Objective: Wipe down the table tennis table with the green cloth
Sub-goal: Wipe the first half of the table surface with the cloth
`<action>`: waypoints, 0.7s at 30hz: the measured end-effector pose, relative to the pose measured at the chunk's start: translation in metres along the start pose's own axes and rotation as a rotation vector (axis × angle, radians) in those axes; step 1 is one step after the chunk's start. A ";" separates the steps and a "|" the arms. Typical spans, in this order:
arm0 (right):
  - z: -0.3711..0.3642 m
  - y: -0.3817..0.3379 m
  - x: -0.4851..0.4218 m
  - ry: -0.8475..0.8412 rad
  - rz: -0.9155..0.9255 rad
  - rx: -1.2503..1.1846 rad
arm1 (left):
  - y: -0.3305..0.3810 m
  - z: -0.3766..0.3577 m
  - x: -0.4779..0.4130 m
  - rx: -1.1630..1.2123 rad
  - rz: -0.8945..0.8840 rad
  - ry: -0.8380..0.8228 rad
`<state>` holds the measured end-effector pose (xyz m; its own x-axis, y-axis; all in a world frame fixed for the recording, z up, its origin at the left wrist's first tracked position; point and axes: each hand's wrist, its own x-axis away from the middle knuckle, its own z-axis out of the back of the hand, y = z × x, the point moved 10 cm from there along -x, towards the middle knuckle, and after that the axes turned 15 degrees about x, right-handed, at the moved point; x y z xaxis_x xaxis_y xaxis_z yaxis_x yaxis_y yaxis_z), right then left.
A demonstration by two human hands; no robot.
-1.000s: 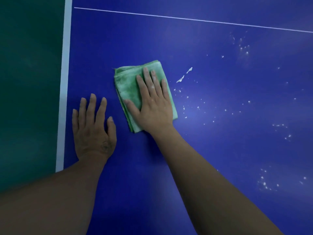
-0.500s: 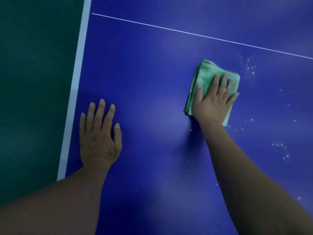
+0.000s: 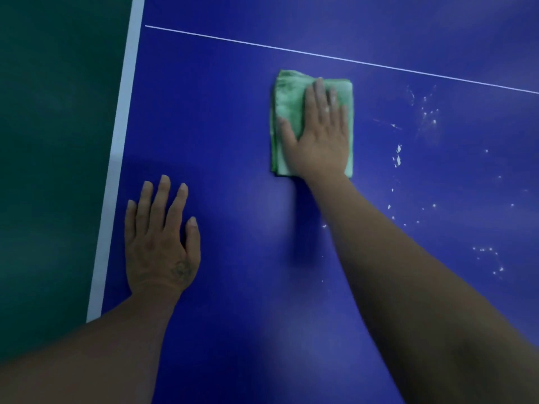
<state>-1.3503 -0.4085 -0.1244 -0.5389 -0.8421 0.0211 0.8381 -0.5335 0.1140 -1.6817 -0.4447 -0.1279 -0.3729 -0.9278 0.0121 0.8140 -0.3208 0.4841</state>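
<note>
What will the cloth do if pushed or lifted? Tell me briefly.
Likely floppy: the cloth is folded in soft layers, edges showing at its left. Probably slides easily, lying flat on the smooth table under the flat right hand. Lifted by a corner, it would probably unfold.

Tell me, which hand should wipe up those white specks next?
Right. The right hand presses the folded green cloth, and the white specks lie just to its right. The left hand rests flat, far from them, near the white edge stripe.
</note>
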 end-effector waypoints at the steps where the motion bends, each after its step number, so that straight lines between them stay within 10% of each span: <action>1: -0.003 0.020 -0.009 -0.011 -0.016 0.001 | 0.000 0.000 0.000 0.001 0.000 0.001; 11: -0.012 0.108 -0.009 -0.076 -0.424 -0.030 | 0.003 0.002 0.000 0.007 -0.005 0.012; 21: 0.003 -0.041 0.151 0.094 0.093 -0.111 | 0.001 0.001 0.000 0.012 0.004 0.005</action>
<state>-1.4664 -0.5139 -0.1227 -0.4527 -0.8891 -0.0673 0.8910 -0.4540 0.0054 -1.6811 -0.4450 -0.1265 -0.3672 -0.9301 0.0098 0.8103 -0.3147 0.4944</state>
